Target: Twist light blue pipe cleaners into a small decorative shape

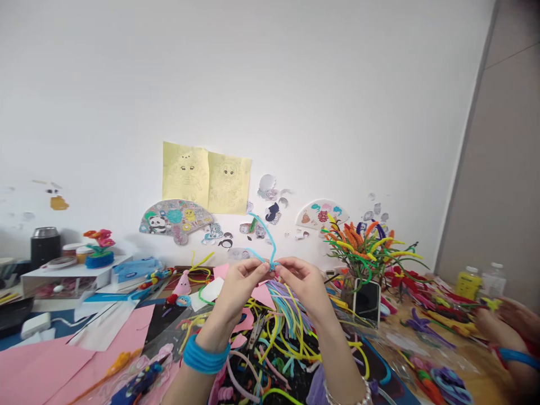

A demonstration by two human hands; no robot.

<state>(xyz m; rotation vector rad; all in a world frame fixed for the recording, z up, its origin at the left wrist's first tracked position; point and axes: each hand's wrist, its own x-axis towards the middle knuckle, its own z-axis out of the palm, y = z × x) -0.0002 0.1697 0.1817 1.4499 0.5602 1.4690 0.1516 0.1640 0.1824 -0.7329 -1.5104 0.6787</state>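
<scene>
Both my hands are raised over the table, fingertips meeting in a pinch. My left hand (239,282) and my right hand (302,281) each grip a light blue pipe cleaner (266,239), whose free ends curve up between them. A stack of blue bands (205,358) circles my left wrist, and a beaded bracelet (346,397) sits on my right wrist. Below my hands lies a loose pile of coloured pipe cleaners (283,332).
Pink paper sheets (63,360) cover the left of the table. A vase of pipe-cleaner flowers (367,247) stands at the right with a phone (366,301) leaning on it. Another person's hands (504,323) work at the far right. Drawings and paper fans hang on the wall.
</scene>
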